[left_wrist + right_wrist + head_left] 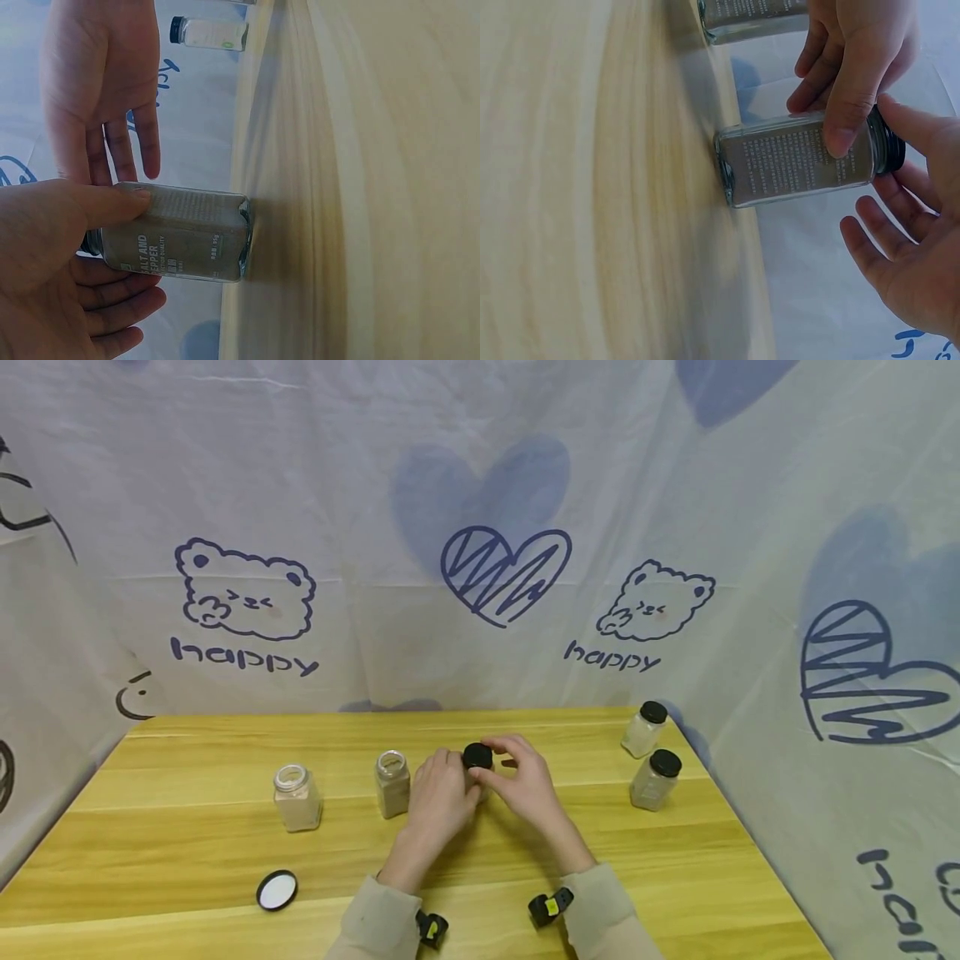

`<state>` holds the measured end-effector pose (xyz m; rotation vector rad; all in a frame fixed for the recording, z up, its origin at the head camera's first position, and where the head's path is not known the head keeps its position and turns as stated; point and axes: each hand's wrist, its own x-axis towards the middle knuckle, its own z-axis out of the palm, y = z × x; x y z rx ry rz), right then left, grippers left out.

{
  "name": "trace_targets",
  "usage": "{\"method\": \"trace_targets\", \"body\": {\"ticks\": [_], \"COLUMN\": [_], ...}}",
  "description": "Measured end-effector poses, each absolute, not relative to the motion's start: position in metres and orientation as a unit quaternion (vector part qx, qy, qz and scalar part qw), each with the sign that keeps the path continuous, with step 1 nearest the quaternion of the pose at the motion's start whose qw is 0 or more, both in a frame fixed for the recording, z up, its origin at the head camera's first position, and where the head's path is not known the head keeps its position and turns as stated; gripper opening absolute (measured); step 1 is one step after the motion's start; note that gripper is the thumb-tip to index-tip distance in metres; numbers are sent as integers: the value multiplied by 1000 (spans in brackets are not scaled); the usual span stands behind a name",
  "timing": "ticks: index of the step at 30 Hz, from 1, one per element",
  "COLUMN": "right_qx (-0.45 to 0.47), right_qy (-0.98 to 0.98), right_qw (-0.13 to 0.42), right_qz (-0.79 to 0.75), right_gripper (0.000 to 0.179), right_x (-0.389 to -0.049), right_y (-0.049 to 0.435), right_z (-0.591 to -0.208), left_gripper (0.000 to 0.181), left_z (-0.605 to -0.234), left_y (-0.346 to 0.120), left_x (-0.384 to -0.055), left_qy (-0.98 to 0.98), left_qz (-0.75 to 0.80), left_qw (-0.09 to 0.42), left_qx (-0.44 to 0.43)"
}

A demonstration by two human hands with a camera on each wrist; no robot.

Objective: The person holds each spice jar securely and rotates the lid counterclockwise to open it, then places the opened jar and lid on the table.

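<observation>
A square glass jar (187,236) labelled "salt and pepper" stands upright on the wooden table, filled with greyish-brown powder. My left hand (441,793) grips its body, the thumb lying across the label side in both wrist views. On the jar's mouth is a black lid (889,146), pinched at its rim between the thumb and index finger of my right hand (525,781). The right hand's other fingers are spread away from the glass. Just left of my left hand stands a lidless jar (393,787) of similar powder.
Another lidless jar (297,802) with pale contents stands farther left. A loose black lid (277,891) lies near the front left, white inside facing up. At the right are two black-capped jars, a rear jar (643,731) and a nearer jar (655,781). A printed cloth (360,610) hangs behind the table.
</observation>
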<state>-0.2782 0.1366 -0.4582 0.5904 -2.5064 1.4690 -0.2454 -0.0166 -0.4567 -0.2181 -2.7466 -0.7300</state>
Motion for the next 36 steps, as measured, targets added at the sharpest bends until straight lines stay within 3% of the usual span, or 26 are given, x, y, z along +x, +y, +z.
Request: {"method": "trace_targets", "body": {"ticks": [20, 36], "right_qx": [233, 173], "right_qy": [-840, -819], "right_qw": [71, 84], "right_qz": [486, 541], "right_gripper": [46, 41], "right_x": [-280, -278], "right_y": [138, 132], "right_z": [-461, -460], "left_gripper": [42, 47], "left_z": [-458, -459], "left_y": [-18, -18], "left_x": [-246, -246], "left_qy": [-950, -952], "left_qz": [-259, -242], "left_qw": [154, 168], "left_qx": [-80, -87]}}
